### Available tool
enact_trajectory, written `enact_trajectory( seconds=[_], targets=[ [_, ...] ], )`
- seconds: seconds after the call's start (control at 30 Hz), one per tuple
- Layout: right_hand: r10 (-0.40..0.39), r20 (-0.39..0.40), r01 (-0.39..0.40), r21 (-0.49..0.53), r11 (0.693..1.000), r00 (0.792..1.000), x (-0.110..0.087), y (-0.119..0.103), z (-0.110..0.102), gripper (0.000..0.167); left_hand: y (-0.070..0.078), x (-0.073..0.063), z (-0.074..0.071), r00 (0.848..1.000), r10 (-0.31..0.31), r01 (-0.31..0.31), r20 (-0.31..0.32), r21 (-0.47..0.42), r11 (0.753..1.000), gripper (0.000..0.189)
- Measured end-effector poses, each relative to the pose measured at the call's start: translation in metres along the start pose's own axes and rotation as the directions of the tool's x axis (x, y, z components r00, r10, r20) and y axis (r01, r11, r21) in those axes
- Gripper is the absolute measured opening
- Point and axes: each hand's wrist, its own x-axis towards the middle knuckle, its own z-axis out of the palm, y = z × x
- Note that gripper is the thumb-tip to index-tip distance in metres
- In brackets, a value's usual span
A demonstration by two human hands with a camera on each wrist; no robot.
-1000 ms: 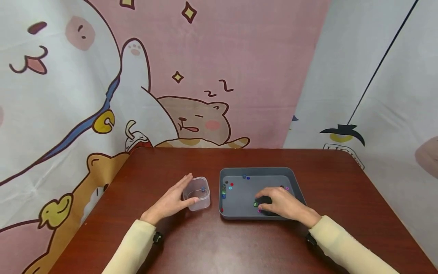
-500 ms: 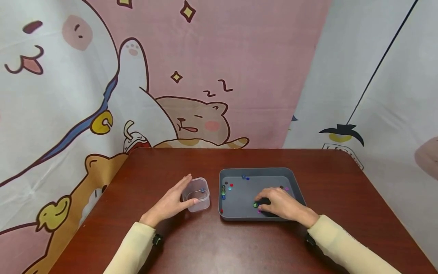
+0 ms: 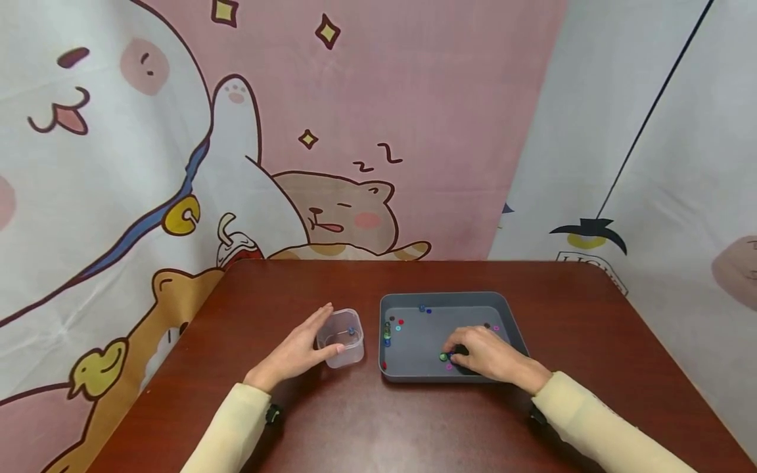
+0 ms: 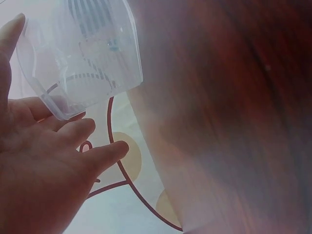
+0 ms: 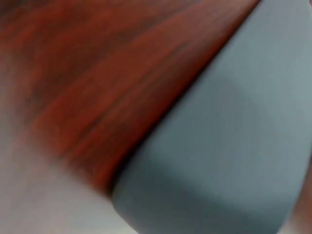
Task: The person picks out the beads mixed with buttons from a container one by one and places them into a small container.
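Note:
My left hand (image 3: 294,353) holds a clear plastic box (image 3: 350,355) at its left side, thumb at the front and fingers behind. A small blue bead (image 3: 351,330) lies inside. In the left wrist view the box (image 4: 122,68) stands within the spread thumb and fingers. My right hand (image 3: 487,353) is down in the grey tray (image 3: 420,378), its thumb and fingertips together on a small dark blue bead, mostly hidden. Beside the fingertips sits a green bead (image 3: 443,357), with a magenta ring (image 3: 449,367) just in front. The right wrist view shows blurred tray wall (image 5: 219,131).
Several small beads lie about the tray: a green one (image 3: 387,335) at the left wall, red ones (image 3: 401,322), a blue one (image 3: 428,311) at the back and a magenta one (image 3: 497,328) at right. A brown wooden table (image 3: 367,427) carries everything; a printed cloth (image 3: 461,131) hangs behind.
The right fingertips have closed together and shifted slightly; a dark blue bead now shows at them, and the magenta ring is more exposed. The left hand and box stay put.

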Motion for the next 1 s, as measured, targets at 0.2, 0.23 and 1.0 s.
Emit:
enact_trajectory(
  seconds=[0.2, 0.23, 1.0],
  targets=[
    [0.041, -0.035, -0.04, 0.027, 0.999, 0.999, 0.001, -0.005, -0.017, 0.015, -0.001, -0.003, 0.002, 1.0, -0.01, 0.01, -0.002, 0.004, 1.0, 0.095],
    [0.038, -0.047, -0.037, 0.033, 0.999, 0.998, 0.002, -0.006, -0.02, 0.015, -0.001, -0.003, 0.002, 1.0, -0.013, 0.013, -0.003, 0.006, 1.0, 0.095],
    [0.005, -0.281, 0.082, 0.296, 0.952, 0.96, 0.08, -0.078, -0.045, 0.02, -0.001, 0.002, -0.001, 1.0, -0.011, 0.011, -0.001, 0.018, 1.0, 0.093]
  ],
)
